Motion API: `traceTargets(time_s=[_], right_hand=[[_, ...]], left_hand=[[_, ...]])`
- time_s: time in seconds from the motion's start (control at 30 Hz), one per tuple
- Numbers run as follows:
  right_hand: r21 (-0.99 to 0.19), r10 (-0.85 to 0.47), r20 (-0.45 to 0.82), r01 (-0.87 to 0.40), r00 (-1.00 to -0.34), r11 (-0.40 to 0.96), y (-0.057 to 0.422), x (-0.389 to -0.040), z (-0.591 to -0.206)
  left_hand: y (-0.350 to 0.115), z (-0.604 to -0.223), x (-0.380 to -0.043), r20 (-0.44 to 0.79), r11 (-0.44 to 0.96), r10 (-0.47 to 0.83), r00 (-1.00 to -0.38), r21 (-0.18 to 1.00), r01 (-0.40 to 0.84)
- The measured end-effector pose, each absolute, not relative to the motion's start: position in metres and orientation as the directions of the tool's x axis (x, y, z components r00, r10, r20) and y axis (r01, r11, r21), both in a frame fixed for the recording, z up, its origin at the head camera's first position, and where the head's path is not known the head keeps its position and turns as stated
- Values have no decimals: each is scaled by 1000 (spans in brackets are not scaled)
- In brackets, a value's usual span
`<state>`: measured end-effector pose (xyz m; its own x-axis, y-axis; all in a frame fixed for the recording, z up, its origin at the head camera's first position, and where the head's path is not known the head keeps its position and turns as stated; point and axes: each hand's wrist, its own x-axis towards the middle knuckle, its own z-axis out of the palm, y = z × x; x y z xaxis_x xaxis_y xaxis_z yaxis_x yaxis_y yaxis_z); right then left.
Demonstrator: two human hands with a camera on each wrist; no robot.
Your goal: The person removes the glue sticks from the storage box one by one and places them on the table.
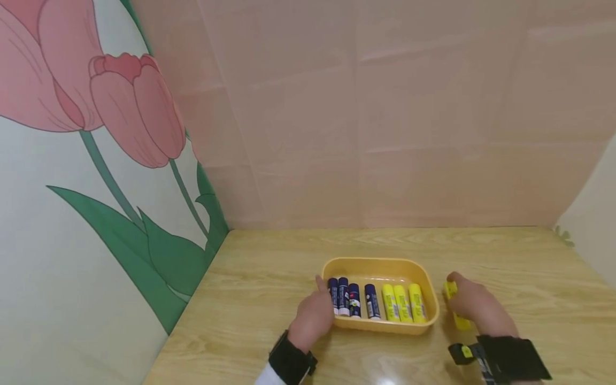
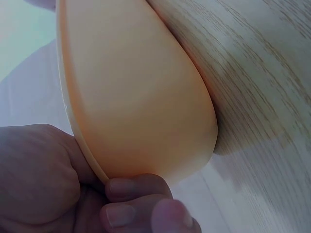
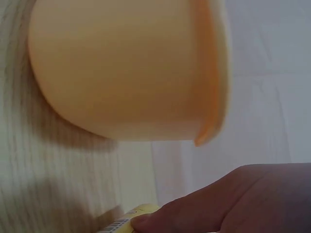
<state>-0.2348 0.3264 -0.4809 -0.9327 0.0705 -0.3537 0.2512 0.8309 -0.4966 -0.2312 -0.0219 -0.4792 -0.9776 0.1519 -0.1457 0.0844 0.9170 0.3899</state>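
A yellow tray (image 1: 385, 325) stands on the table, holding several dark-blue glue sticks (image 1: 372, 301) on its left and centre and 3 yellow glue sticks (image 1: 402, 303) on its right. At the tray's left end, my left hand (image 1: 314, 315) grips the rim; the left wrist view has the thumb on one side of the tray wall (image 2: 141, 97) and curled fingers on the other. Just right of the tray, my right hand (image 1: 474, 302) holds another yellow glue stick (image 1: 462, 322), partly hidden by the hand. In the right wrist view the thumb lies on that yellow glue stick (image 3: 127, 219).
The wood-grain table (image 1: 250, 294) runs back to a pink-brown covered wall (image 1: 361, 117). A wall with painted tulips (image 1: 130, 107) rises on the left, and a pale wall (image 1: 592, 214) on the right.
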Motion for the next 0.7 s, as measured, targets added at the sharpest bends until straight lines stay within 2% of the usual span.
traceTargets(time_s=[0.43, 0.7], right_hand=[[-472, 106, -399, 303, -911, 828, 318, -236, -481], [-447, 120, -411, 315, -904, 837, 317, -233, -480]], left_hand=[[-21, -479, -232, -144, 931, 158, -977, 352, 98], [-21, -480, -230, -155, 924, 153, -976, 373, 85]])
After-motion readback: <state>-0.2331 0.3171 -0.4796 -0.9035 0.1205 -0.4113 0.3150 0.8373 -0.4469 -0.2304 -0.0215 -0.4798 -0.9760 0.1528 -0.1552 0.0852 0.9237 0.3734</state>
